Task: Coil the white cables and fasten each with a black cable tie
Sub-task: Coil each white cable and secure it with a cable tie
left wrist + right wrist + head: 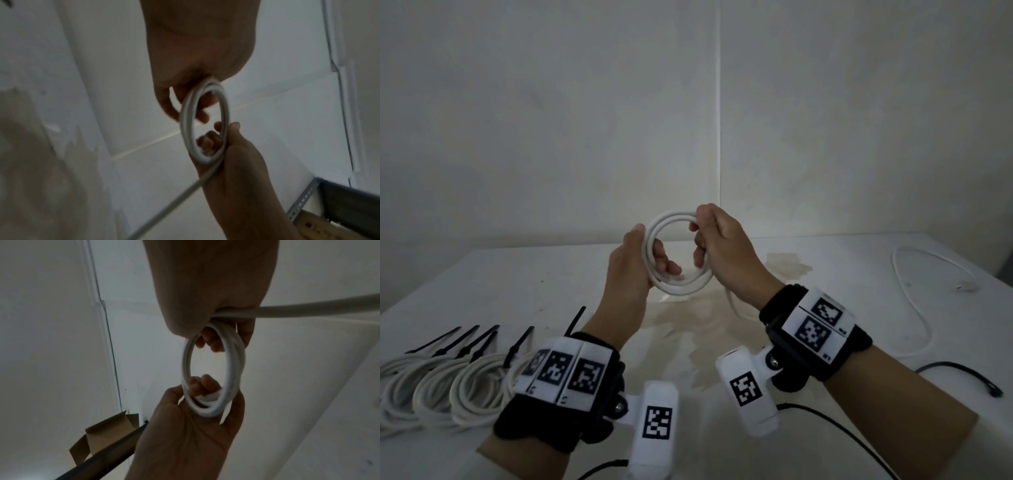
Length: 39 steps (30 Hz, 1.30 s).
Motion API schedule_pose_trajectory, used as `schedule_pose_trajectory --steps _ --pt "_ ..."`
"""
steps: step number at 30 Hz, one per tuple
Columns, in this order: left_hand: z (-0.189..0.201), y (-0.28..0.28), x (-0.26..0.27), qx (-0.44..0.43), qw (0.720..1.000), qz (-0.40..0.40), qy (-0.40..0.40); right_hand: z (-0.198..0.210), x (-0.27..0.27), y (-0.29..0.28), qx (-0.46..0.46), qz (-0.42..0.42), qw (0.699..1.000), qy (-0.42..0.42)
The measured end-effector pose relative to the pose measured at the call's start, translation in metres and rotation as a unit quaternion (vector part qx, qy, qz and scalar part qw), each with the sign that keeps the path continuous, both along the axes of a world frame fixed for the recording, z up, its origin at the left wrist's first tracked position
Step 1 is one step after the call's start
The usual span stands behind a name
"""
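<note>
While the coil (678, 254) hangs in the air above the table (517, 274), the step in hand looks like winding: several white loops are formed, yet a loose tail (914, 301) runs from the right hand down across the table's right side. The left hand (631, 270) grips the coil's left side, fingers curled through the ring and thumb laid up along its outer edge. The right hand (722, 246) closes on the coil's upper right, fingers wrapped round the cable; the right wrist view shows the free length (308, 308) leaving that fist sideways.

Both forearms are raised, wrists cocked inward, palms roughly facing each other across the ring.

Next, I judge, the right hand must feed more tail onto the ring, while the left keeps the loops from springing apart. Only then is a tie (962, 375) needed; one lies on the table to the right, well apart from the coil. Finished bundles (441, 387) with ties (465, 342) sit at the left.
</note>
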State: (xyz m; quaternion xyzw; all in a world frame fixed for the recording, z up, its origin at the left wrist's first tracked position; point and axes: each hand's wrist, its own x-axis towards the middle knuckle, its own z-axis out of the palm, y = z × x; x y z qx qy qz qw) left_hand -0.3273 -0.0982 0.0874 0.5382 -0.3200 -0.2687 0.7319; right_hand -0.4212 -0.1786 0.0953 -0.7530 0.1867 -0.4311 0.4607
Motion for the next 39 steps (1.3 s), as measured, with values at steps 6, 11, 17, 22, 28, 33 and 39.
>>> schedule_pose_trajectory --steps 6,11,17,22,28,33,39 --pt "0.007 0.001 0.002 0.080 0.988 -0.064 -0.111 0.000 -0.009 -0.006 -0.115 0.025 0.987 0.109" --pt "0.006 -0.004 -0.015 0.022 0.999 0.017 0.024 -0.002 -0.006 0.001 -0.056 0.024 0.997 0.041" --pt "0.008 -0.007 -0.016 -0.039 0.992 0.048 0.111 -0.009 -0.009 0.006 -0.025 -0.025 0.999 0.024" --pt "0.007 -0.004 -0.009 -0.011 0.995 0.042 0.087 -0.005 -0.015 -0.007 -0.146 -0.086 0.983 0.071" --pt "0.003 -0.001 -0.013 0.024 0.998 0.012 0.050 0.004 -0.018 -0.020 -0.123 -0.120 0.983 0.069" --pt "0.000 -0.001 -0.013 0.022 0.998 0.036 0.040 0.004 -0.023 -0.022 -0.084 -0.112 0.989 0.055" --pt "-0.002 -0.004 -0.009 -0.011 0.996 0.089 0.010 -0.015 -0.024 -0.004 0.009 0.046 0.993 0.107"
